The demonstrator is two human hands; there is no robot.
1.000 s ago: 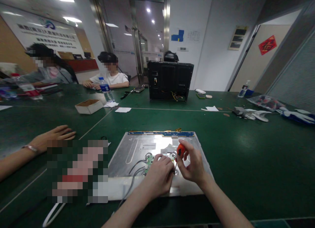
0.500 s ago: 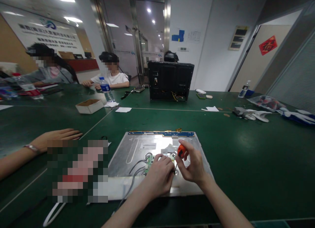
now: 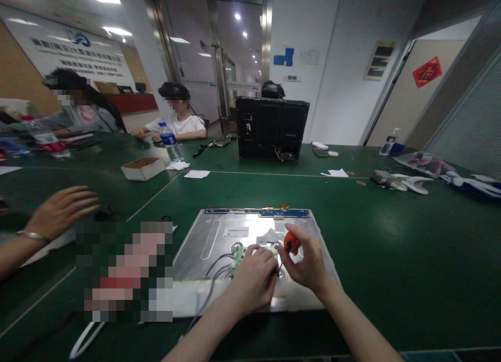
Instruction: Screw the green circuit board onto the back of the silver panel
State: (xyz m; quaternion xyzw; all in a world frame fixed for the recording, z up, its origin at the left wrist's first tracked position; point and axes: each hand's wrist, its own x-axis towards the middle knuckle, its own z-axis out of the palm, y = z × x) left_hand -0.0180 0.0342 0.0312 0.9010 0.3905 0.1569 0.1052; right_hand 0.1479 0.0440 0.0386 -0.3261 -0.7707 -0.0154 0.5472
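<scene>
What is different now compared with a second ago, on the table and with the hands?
The co-worker's hand at the left has lifted off the green table and drawn back to the left, fingers spread. The right hand has tipped the orange-handled screwdriver slightly to the right. The left hand stays on the small green board on the metal panel, which has not moved.
</scene>
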